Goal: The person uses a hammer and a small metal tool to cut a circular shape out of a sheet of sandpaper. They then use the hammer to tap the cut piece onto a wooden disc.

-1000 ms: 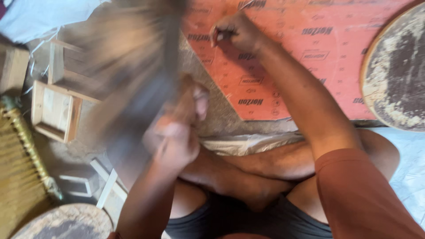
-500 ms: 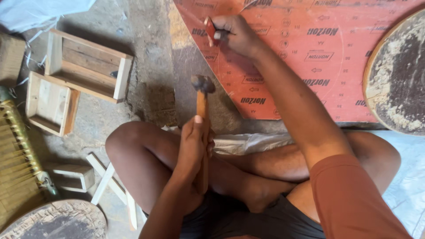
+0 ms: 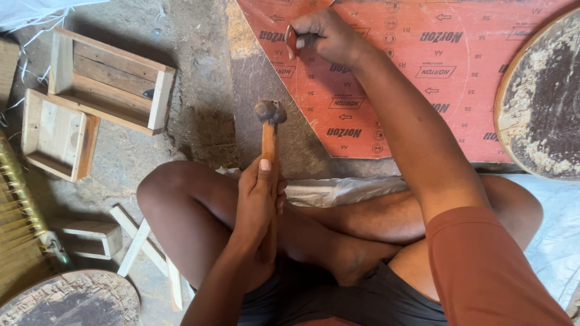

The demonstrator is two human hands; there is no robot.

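Note:
My left hand (image 3: 260,196) is closed around the wooden handle of a hammer (image 3: 269,130). The hammer stands upright over my crossed legs, its dark metal head toward the floor ahead. My right hand (image 3: 323,36) reaches forward and pinches the left edge of a large red abrasive sheet (image 3: 417,90) lying on the concrete. A small flap of the sheet curls up between thumb and fingers. Whether something small is also held there I cannot tell.
Two open wooden box frames, the larger (image 3: 109,81) and the smaller (image 3: 57,136), lie at the left. Small wood pieces (image 3: 90,235) and white slats (image 3: 145,247) sit by my left knee. Round worn discs lie at the right (image 3: 544,96) and bottom left (image 3: 72,302). White plastic sheeting (image 3: 338,190) lies under my legs.
A blurred wooden box swept across the left a second ago; it now rests on the floor. My left hand has raised the hammer upright. My right hand stays at the sheet's edge.

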